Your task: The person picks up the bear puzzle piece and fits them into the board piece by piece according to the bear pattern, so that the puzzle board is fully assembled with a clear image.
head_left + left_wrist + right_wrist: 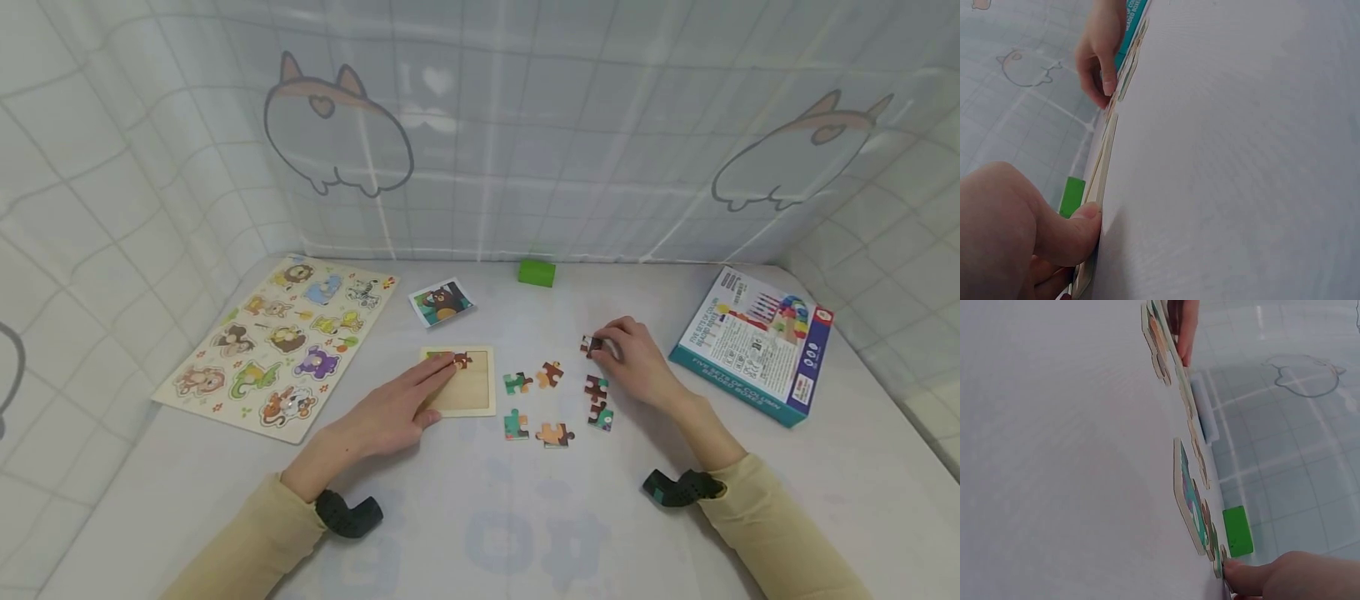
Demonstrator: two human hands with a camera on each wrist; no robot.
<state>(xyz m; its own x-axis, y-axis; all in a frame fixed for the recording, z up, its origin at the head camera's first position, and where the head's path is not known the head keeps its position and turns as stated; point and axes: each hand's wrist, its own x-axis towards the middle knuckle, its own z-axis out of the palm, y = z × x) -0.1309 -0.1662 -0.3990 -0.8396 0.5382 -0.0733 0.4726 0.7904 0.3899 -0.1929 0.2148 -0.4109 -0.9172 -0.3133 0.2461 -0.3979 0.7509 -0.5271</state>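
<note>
My left hand (393,414) lies across the left side of a square wooden puzzle tray (474,392), fingers stretched over it. In the left wrist view, the thumb (1082,234) presses at the tray's edge. A brown puzzle piece (462,360) sits near the tray's top, partly covered by the fingertips. On the right, my right hand (637,362) pinches a dark brown jigsaw piece (588,344) at the table surface. Loose between the hands lie several jigsaw pieces, among them a green one (516,425), an orange-tan one (553,434) and a brown one (596,387).
A picture card of a bear (442,302) lies behind the tray. Farther back stands a green block (537,273). To the left is an animal peg board (288,350), to the right a teal-sided box (753,342). Grid-patterned curtains (525,133) close off the back and sides.
</note>
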